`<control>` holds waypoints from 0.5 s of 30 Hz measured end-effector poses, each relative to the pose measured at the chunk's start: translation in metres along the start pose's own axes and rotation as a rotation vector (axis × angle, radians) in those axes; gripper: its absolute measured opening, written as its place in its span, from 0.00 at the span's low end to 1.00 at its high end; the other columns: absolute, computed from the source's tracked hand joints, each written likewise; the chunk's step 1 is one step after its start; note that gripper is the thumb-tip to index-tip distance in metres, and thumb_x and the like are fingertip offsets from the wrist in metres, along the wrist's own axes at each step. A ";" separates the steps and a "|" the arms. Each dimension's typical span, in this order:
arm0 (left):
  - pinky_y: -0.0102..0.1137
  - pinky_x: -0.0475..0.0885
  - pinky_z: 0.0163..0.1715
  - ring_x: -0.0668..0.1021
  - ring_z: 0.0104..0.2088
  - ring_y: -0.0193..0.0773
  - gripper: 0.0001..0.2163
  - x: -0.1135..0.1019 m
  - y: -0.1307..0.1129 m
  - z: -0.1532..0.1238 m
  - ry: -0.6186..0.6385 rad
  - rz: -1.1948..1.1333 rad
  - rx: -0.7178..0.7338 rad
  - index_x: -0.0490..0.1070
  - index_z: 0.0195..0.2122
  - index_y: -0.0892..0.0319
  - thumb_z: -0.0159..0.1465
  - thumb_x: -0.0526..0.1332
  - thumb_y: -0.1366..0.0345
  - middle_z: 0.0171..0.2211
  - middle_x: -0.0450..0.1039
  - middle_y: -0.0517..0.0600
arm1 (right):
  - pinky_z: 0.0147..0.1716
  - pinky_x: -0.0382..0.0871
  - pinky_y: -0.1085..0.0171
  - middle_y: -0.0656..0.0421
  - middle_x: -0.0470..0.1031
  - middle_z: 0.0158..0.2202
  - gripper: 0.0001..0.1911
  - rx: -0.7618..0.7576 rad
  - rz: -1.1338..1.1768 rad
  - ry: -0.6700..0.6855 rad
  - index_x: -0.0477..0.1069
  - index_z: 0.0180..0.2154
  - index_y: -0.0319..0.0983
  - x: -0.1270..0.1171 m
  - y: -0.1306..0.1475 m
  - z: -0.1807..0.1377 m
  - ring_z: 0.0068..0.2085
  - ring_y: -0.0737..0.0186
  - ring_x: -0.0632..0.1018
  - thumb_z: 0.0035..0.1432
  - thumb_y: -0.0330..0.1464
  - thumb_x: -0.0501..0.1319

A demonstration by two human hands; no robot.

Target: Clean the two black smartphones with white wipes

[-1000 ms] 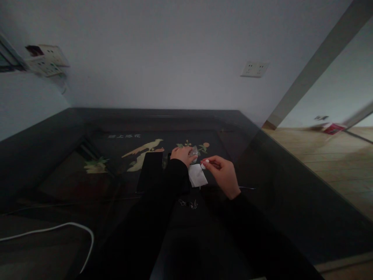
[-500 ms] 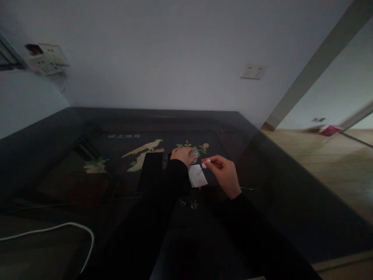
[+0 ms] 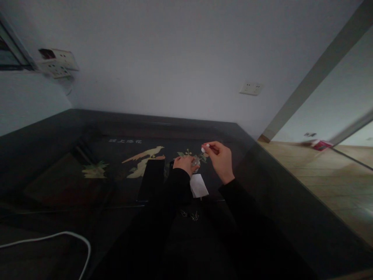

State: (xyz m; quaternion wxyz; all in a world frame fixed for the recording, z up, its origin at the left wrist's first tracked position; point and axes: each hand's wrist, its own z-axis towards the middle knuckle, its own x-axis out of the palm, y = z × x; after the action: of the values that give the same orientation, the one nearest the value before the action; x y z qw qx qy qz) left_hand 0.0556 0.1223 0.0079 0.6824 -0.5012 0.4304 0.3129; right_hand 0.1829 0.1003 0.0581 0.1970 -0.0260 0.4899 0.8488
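Pinch above the clear piece

My right hand (image 3: 220,160) clamps thumb and forefinger on a small white-tipped thing (image 3: 203,149). My left hand (image 3: 183,163) curls round the clear piece (image 3: 195,160), just beyond the white paper (image 3: 199,186). I judge a still left hand matters most.

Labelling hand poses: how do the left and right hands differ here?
The left hand sits low by the table, gripping a small clear object; the right hand is higher, pinching a small white piece at its fingertips. Both have black sleeves.

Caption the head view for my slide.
At a dark table, left hand holds a clear item, right hand pinches a white bit.
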 end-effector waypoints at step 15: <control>0.39 0.59 0.51 0.75 0.44 0.43 0.16 0.001 0.001 0.001 -0.014 0.035 0.018 0.71 0.43 0.54 0.56 0.59 0.56 0.40 0.75 0.51 | 0.34 0.66 0.66 0.58 0.77 0.31 0.06 0.057 -0.478 0.240 0.72 0.31 0.40 0.013 -0.031 -0.008 0.33 0.62 0.77 0.54 0.34 0.58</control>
State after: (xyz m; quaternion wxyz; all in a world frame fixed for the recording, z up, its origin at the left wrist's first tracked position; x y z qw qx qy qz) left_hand 0.0559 0.1238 0.0064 0.6843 -0.4853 0.4371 0.3243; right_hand 0.1807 0.1118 0.0252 0.3331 -0.2357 0.5134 0.7549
